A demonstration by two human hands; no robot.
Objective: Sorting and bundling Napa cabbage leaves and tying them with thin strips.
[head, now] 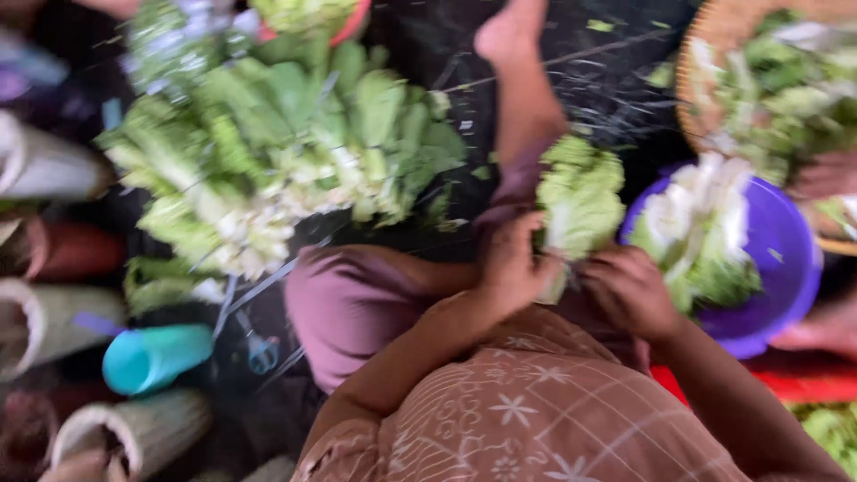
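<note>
A pale green leafy cabbage head [580, 192] is held in front of me over my lap. My left hand [511, 263] grips its lower left side. My right hand [629, 287] closes on its base from the right. Right beside it stands a purple plastic basin [790, 259] holding cut white and green leaves. My leg in a maroon garment [357, 299] and my bare foot [513, 36] stretch out past the cabbage. The picture is blurred by motion.
A big pile of leafy greens [277, 152] lies on a dark sheet at the left. A teal cup [153, 357] and several rolled sacks [54, 170] line the left edge. A woven basket [705, 80] of greens is top right, with another person's hand [826, 174] near it.
</note>
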